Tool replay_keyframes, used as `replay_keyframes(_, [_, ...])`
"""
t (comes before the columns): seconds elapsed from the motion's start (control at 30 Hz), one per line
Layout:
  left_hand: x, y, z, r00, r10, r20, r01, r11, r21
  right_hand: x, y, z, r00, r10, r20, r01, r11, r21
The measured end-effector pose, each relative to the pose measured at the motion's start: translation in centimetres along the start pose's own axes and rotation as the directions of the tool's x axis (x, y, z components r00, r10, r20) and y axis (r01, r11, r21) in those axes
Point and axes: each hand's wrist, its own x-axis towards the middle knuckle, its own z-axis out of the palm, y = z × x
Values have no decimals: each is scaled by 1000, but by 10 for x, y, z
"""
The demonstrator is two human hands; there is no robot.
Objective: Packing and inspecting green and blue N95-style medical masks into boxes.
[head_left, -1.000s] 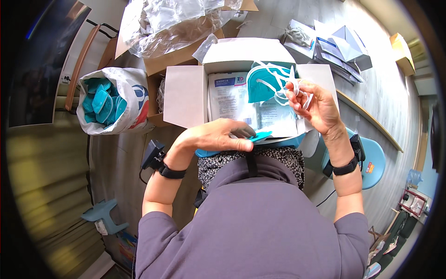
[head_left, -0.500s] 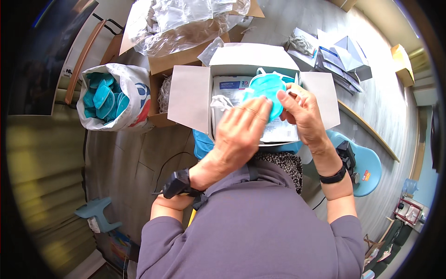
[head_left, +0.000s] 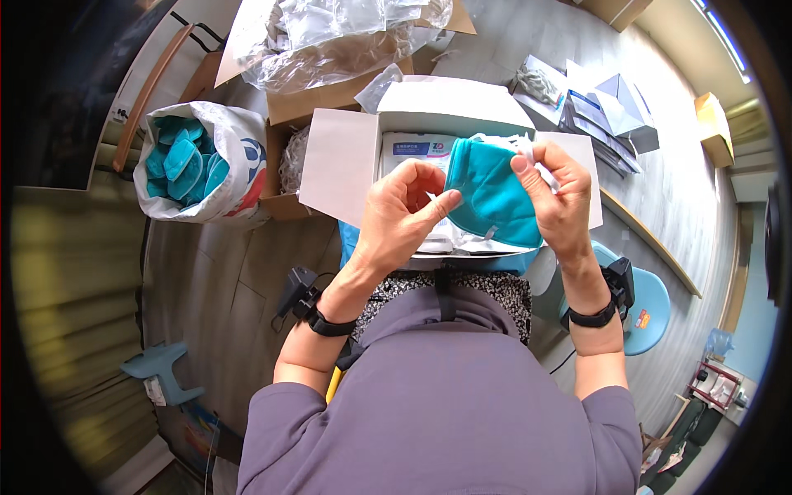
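Note:
A teal folded face mask [head_left: 495, 198] is stretched between my two hands above an open white carton [head_left: 340, 165]. My left hand [head_left: 400, 214] pinches the mask's left edge between thumb and fingers. At its right side my right hand [head_left: 563, 198] grips the mask, with white ear straps [head_left: 516, 144] bunched near the fingers. Inside the carton lie white printed packets [head_left: 403, 147], partly covered by the mask and my hands.
Left of the carton stands a white sack [head_left: 239, 157] holding several teal masks [head_left: 183, 161]. Behind is a brown cardboard box [head_left: 330, 91] with clear plastic bags [head_left: 330, 49]. Flattened boxes [head_left: 594, 124] lie at far right; a blue stool [head_left: 648, 309] stands near my right arm.
My left hand has moved from across the mask to its left edge. The mask has turned and opened out, showing a larger, darker teal face.

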Motion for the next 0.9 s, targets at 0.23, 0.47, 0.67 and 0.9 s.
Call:
replay_keyframes(0.23, [-2, 5, 12, 940, -203, 276, 266, 939, -216, 12, 7, -1, 990, 95, -108, -86, 992, 91])
replay_keyframes(0.47, [-22, 8, -32, 920, -232, 316, 274, 957, -96, 32, 32, -40, 966, 63, -251, -70, 997, -18])
replay_keyframes(0.67, [-29, 13, -84, 896, 361, 259, -126, 764, -632, 29, 48, -53, 959, 150, -241, -147, 989, 32])
replay_keyframes(0.9, [-15, 15, -54, 860, 429, 276, -1, 542, -840, 35, 55, -31, 969, 141, -202, -137, 990, 32])
